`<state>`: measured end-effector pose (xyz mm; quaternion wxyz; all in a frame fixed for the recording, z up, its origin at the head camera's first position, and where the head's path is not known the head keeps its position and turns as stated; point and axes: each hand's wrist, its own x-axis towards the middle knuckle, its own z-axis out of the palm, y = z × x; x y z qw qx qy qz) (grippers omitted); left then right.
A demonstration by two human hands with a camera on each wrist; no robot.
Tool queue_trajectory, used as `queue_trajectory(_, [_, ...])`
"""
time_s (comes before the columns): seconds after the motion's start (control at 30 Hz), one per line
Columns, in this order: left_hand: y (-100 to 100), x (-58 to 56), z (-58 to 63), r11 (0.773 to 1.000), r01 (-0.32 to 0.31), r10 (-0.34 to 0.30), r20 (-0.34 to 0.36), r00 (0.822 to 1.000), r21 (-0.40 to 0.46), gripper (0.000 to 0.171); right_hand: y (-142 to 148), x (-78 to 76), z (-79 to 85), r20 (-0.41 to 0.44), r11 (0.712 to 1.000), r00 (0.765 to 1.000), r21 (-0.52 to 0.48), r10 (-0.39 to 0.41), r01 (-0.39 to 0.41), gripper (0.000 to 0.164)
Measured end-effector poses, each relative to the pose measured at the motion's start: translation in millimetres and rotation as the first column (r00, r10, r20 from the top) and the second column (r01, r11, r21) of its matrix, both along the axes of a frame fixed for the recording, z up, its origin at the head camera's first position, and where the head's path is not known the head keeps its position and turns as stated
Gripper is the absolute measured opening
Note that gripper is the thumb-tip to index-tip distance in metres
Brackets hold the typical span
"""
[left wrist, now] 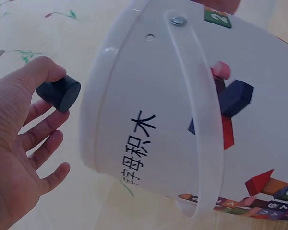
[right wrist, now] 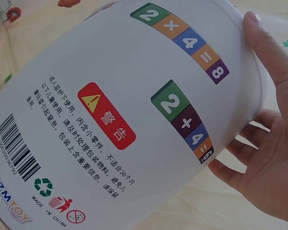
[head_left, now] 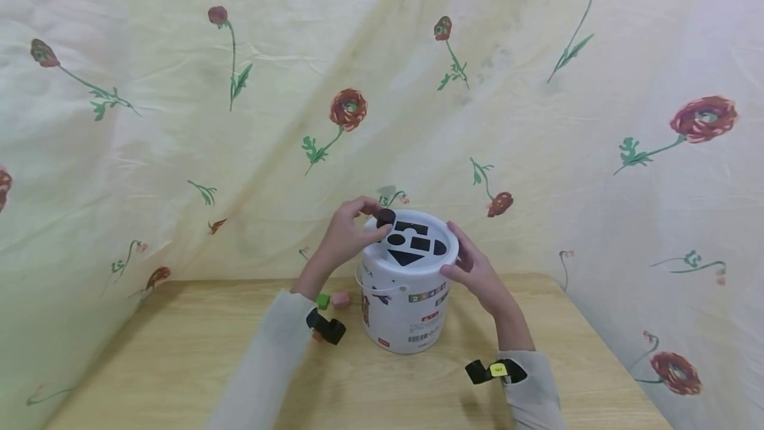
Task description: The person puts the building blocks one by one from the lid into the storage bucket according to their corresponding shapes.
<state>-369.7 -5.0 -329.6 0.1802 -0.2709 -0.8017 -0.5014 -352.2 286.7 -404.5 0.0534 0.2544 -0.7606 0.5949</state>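
A white toy bucket stands upright on the wooden table, its white lid cut with several shaped holes. My left hand pinches a dark cylinder block between thumb and index finger, just above the lid's left edge in the head view. In the left wrist view its other fingers spread loosely beside the rim. My right hand grips the bucket's rim from the right. Its thumb lies against the rim and the fingers reach round the far side.
On the table, left of the bucket, lie a green block and a pink block. An orange piece shows partly behind the left wrist camera. The bucket's handle hangs down its side. A flowered cloth hangs behind.
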Motion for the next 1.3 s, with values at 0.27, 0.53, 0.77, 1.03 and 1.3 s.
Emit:
queue_trajectory(0.27, [5,-3.3,-6.8,0.999,-0.032,0.033,0.016,0.999,-0.041,0.037,1,-0.7,-1.0,-0.008,1.000,1.000,0.005,-0.002,0.002,0.089])
queue_trajectory(0.53, [9,-5.7,-14.8,0.998,-0.050,0.051,0.017,0.999,-0.047,0.036,1,0.4,-1.1,-0.009,1.000,1.000,0.005,-0.004,0.004,0.089])
queue_trajectory(0.77, [13,-5.5,-15.7,0.995,-0.072,0.073,0.010,0.997,-0.062,0.035,0,0.3,-0.8,-0.009,1.000,1.000,0.009,-0.002,0.002,0.089])
queue_trajectory(1.03, [15,-6.8,-18.8,0.995,-0.078,0.078,0.004,0.997,-0.058,0.035,1,0.5,-0.6,-0.009,1.000,1.000,0.010,-0.003,0.003,0.088])
queue_trajectory(1.3, [15,-9.2,-21.6,0.992,-0.098,0.099,0.019,0.995,-0.074,0.035,0,-0.6,-1.6,-0.011,1.000,1.000,0.007,-0.004,0.004,0.088])
